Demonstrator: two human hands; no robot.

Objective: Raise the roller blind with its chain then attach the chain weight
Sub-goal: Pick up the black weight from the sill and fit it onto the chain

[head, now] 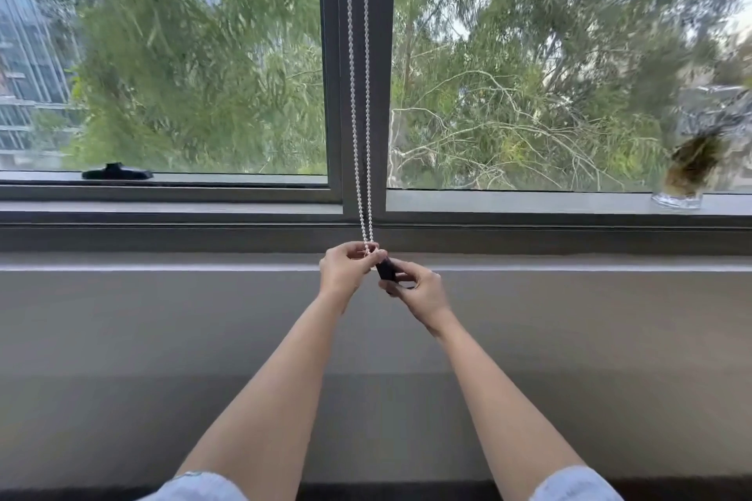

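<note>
- Both bare forearms stretched forward, converging from 7 and 5 o'clock toward the middle.
- Pale rolled sleeves at both elbows, low in view.
- Left hand (348, 266) raised slightly higher, wrist bent, fingertips pinched together at its 1 o'clock.
- Right hand (417, 289) just beside it at 4 o'clock, nearly touching, thumb and fingers closed on a small dark piece.
- Palms turned inward, facing each other.

An upper-floor room, home or office, I cannot tell which. A wide grey-framed window (358, 94) above a deep sill (162, 260) looks onto treetops (529, 73) and a glass tower (28, 53)
</note>
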